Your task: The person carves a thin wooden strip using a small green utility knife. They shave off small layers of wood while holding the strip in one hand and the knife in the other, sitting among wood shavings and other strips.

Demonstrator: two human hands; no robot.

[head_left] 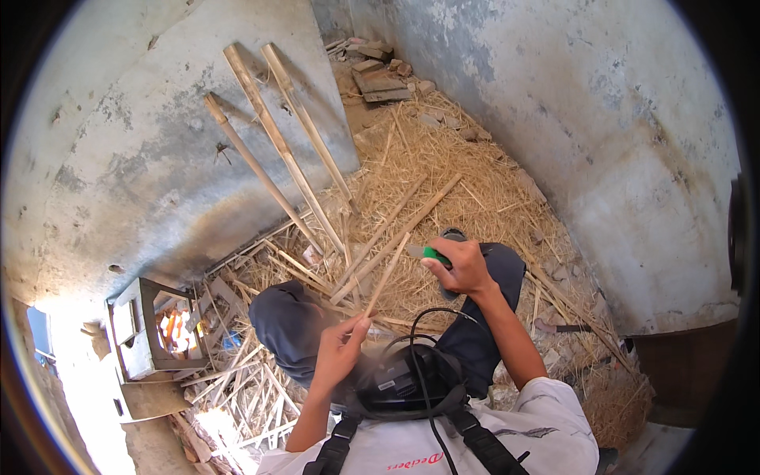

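My left hand (339, 350) is closed, pinching the lower end of a thin bamboo strip (388, 275) between thumb and fingers. The strip slants up and away to the right. Its far end comes close to the blade of a green-handled knife (431, 253); whether they touch I cannot tell. Wrapped round that handle is my right hand (463, 267), above my right knee, with the short blade pointing left. Most of the handle is hidden by my fingers. Beyond the strip, longer split bamboo pieces (419, 215) lie on the straw.
Three bamboo poles (277, 131) lean on the left wall. Straw (475, 198) and shavings (265, 404) cover the floor. A box-like wooden frame (142, 332) stands at left, bricks (380, 79) at the back. A tool with a dark blade (574, 328) lies at right.
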